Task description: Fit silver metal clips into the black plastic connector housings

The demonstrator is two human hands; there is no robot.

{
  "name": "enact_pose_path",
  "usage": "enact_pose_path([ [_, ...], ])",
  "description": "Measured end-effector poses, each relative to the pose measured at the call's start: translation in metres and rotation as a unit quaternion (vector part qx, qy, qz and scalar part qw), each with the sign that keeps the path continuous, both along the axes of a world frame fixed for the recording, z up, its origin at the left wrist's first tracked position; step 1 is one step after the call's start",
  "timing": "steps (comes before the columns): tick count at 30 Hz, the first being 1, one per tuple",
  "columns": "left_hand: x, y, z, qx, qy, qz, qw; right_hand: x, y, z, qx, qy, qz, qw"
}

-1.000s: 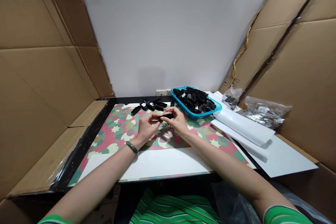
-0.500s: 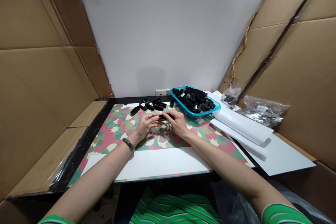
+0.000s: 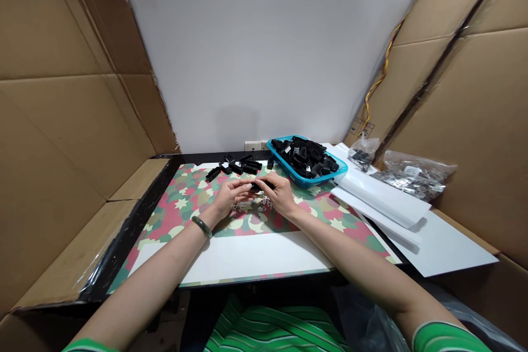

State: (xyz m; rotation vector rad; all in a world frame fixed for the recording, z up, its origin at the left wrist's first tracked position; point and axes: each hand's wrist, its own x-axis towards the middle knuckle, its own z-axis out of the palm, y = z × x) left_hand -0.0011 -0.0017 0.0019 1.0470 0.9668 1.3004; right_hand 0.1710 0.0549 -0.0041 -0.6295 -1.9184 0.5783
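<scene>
My left hand (image 3: 230, 196) and my right hand (image 3: 279, 193) meet over the middle of a camouflage-patterned mat (image 3: 181, 203). Both pinch one small black plastic part (image 3: 261, 185) between their fingertips, the left at its left end, the right over its top. Under the hands lies a small heap of tiny shiny metal pieces (image 3: 251, 208). A green bangle (image 3: 201, 225) sits on my left wrist. Several loose black parts (image 3: 237, 165) lie in a row on the mat just beyond the hands.
A blue tray (image 3: 340, 168) heaped with black parts stands at the back right. White sheets (image 3: 383, 198) and two clear bags of small parts (image 3: 414, 179) lie to the right. Cardboard walls (image 3: 61, 121) enclose both sides. A white strip (image 3: 247, 256) covers the mat's near edge.
Both hands have sunk slightly toward the mat while keeping hold of the black part; the fingers have shifted a little on it.
</scene>
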Motion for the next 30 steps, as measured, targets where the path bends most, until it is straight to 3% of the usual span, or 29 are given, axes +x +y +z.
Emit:
enact_pose_path([
  [13, -0.003, 0.000, -0.001, -0.002, 0.019, 0.008, 1.000, -0.001, -0.003, -0.001, 0.008, 0.023, 0.022, 0.999],
  [19, -0.001, 0.001, -0.002, 0.026, 0.041, 0.028, 0.998, -0.003, -0.003, -0.001, -0.044, 0.038, 0.007, 0.998],
  [25, 0.001, 0.003, -0.007, 0.106, 0.088, 0.038, 0.990, -0.005, -0.003, -0.002, -0.109, 0.055, 0.006, 0.993],
  [27, 0.000, 0.004, -0.008, 0.102, 0.078, 0.059, 0.990, -0.004, -0.006, 0.001, -0.090, 0.055, -0.003, 0.994],
  [30, -0.002, 0.005, -0.008, 0.086, 0.050, 0.051, 0.994, -0.001, -0.014, 0.009, 0.006, 0.053, -0.018, 0.998],
])
